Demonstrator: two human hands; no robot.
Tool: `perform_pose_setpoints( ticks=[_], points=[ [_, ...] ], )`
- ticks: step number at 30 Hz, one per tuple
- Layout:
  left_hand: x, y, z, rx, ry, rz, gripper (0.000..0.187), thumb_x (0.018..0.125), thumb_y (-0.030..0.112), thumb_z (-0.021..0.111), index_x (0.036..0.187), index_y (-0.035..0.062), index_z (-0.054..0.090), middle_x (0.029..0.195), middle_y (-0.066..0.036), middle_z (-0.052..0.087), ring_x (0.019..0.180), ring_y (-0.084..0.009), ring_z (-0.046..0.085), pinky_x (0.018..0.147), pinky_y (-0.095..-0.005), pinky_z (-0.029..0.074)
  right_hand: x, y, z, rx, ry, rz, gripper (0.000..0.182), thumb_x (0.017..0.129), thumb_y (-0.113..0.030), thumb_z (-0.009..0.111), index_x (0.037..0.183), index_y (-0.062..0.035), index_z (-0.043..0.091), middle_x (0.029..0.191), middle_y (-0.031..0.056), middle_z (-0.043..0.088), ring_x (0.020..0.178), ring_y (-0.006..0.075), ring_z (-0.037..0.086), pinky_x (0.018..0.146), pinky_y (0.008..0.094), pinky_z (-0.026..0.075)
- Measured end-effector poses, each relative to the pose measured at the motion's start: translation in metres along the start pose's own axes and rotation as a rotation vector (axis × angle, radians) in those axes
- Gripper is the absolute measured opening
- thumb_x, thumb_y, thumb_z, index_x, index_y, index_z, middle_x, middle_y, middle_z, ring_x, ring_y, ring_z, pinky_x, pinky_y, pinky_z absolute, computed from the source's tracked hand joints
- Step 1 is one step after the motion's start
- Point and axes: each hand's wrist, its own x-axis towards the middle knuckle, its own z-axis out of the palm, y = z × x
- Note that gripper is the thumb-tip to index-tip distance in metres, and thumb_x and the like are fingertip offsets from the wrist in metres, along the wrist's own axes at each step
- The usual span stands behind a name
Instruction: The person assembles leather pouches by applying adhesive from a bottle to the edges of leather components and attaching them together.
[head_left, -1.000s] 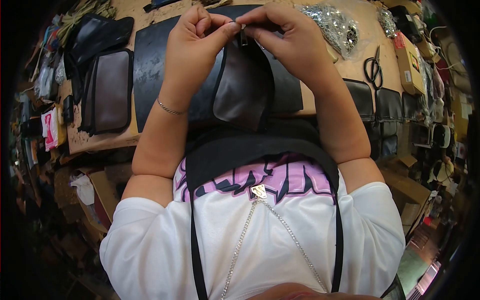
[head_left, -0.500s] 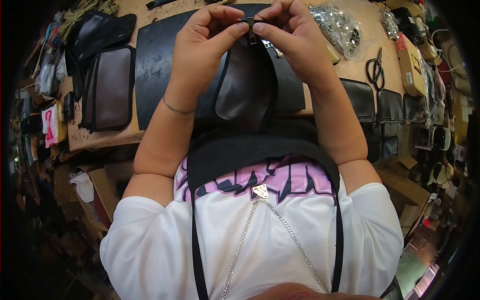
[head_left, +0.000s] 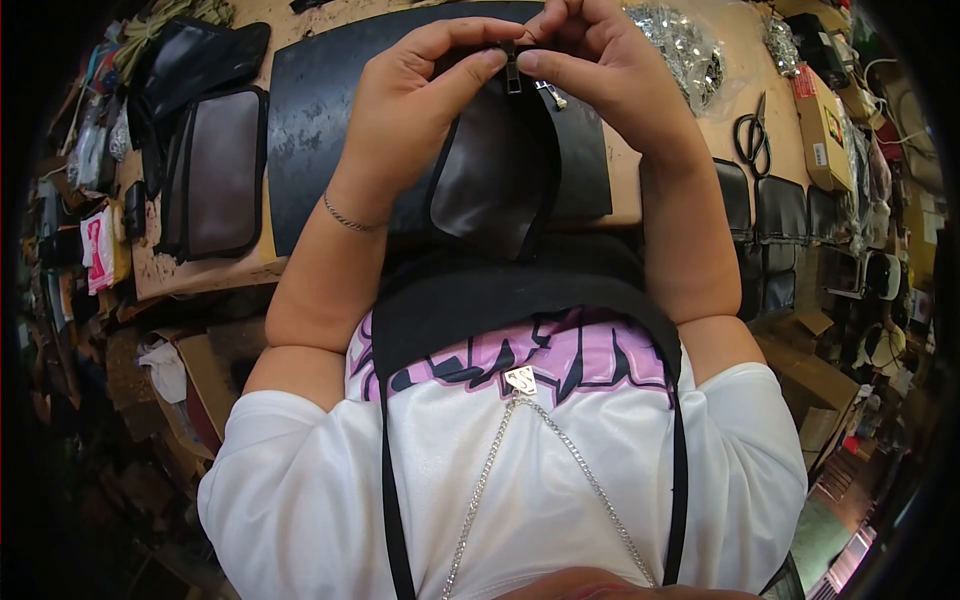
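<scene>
A dark brown leather piece with black edging (head_left: 490,180) hangs below both hands, over the table's front edge. At its top, a metal zipper slider (head_left: 513,78) with a dangling pull sits between my thumbs. My left hand (head_left: 425,95) is closed in a pinch on the zipper end, left of the slider. On the other side, my right hand (head_left: 605,85) has its thumb and fingers pinched at the same zipper end. The exact grip of the fingertips is partly hidden. Another small metal slider (head_left: 550,95) lies just behind, near my right thumb.
Under the work lies a black mat (head_left: 320,130). Brown leather pieces (head_left: 225,175) are stacked at left. A bag of metal parts (head_left: 690,60), black-handled scissors (head_left: 752,140), a cardboard box (head_left: 822,130) and black leather pieces (head_left: 780,208) are at right.
The slider has shifted slightly right and down between the thumbs. My right hand has moved a little right, and a small metal slider behind it shows more clearly.
</scene>
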Motion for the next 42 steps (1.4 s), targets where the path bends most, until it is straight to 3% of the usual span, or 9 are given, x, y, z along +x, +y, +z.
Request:
perform_pose_setpoints(
  ticks=[10,13,14,16,19,22,31,42],
  points=[
    [0.002,0.003,-0.004,0.211,-0.050,0.054,0.028,0.096,-0.001,0.058,0.123,-0.0012,0.066,0.116,-0.008,0.069,0.108,-0.0134,0.062,0.096,-0.0249,0.048,-0.003,-0.024,0.009,-0.102,-0.002,0.085,0.027,0.088,0.006,0.065,0.104,-0.0062,0.048,0.096,0.0004,0.056,0.089,0.0073,0.057,0.080,0.0223,0.048],
    [0.000,0.007,0.003,0.112,0.041,-0.034,0.016,0.094,-0.002,0.061,0.110,-0.0025,0.064,0.111,-0.009,0.068,0.104,-0.0125,0.062,0.092,-0.0242,0.050,0.000,-0.012,0.004,-0.104,-0.027,-0.012,0.028,0.089,0.005,0.065,0.110,-0.0043,0.050,0.096,0.0011,0.059,0.089,0.0076,0.058,0.079,0.0224,0.048],
    [0.001,0.008,0.004,0.046,0.071,-0.061,0.014,0.093,-0.005,0.062,0.103,0.0019,0.056,0.104,-0.008,0.065,0.097,-0.0118,0.060,0.087,-0.0239,0.049,-0.002,-0.014,0.004,-0.105,-0.011,0.021,0.027,0.089,0.004,0.065,0.112,-0.0034,0.052,0.096,0.0018,0.061,0.089,0.0078,0.059,0.079,0.0226,0.049],
    [0.004,0.007,0.005,-0.085,0.130,-0.114,0.033,0.089,-0.009,0.064,0.088,0.0108,0.038,0.089,-0.006,0.059,0.084,-0.0105,0.056,0.075,-0.0232,0.047,-0.005,-0.028,0.013,-0.108,0.023,0.087,0.027,0.090,0.003,0.065,0.114,-0.0016,0.057,0.096,0.0033,0.065,0.088,0.0081,0.061,0.078,0.0228,0.050],
    [0.005,0.000,0.000,-0.277,0.056,-0.074,0.033,0.089,-0.010,0.062,0.090,0.0109,0.036,0.090,-0.006,0.058,0.085,-0.0110,0.056,0.077,-0.0236,0.046,-0.001,-0.020,0.005,-0.135,-0.066,0.072,0.022,0.090,0.001,0.066,0.112,0.0005,0.063,0.096,0.0053,0.069,0.087,0.0087,0.064,0.077,0.0232,0.051],
    [0.005,-0.004,-0.004,-0.246,0.028,-0.058,0.034,0.090,-0.011,0.060,0.090,0.0109,0.035,0.090,-0.006,0.059,0.084,-0.0112,0.056,0.078,-0.0241,0.046,-0.004,-0.030,0.013,-0.207,-0.006,0.101,0.015,0.090,0.000,0.067,0.105,0.0010,0.066,0.094,0.0047,0.070,0.086,0.0087,0.064,0.077,0.0235,0.051],
    [0.004,-0.002,-0.002,-0.167,0.017,-0.028,0.034,0.090,-0.011,0.061,0.087,0.0107,0.035,0.089,-0.006,0.058,0.083,-0.0099,0.053,0.076,-0.0238,0.045,-0.005,-0.027,0.016,-0.178,0.045,0.127,0.015,0.090,-0.001,0.067,0.105,0.0011,0.066,0.095,0.0046,0.070,0.086,0.0089,0.064,0.078,0.0239,0.052],
    [0.001,0.003,-0.002,-0.097,0.037,-0.024,0.033,0.091,-0.011,0.060,0.087,0.0102,0.035,0.090,-0.006,0.058,0.083,-0.0088,0.052,0.077,-0.0231,0.045,-0.005,-0.013,0.012,-0.098,0.025,0.050,0.024,0.092,0.003,0.064,0.115,0.0020,0.062,0.102,0.0055,0.068,0.094,0.0097,0.064,0.082,0.0241,0.052]
  ],
)
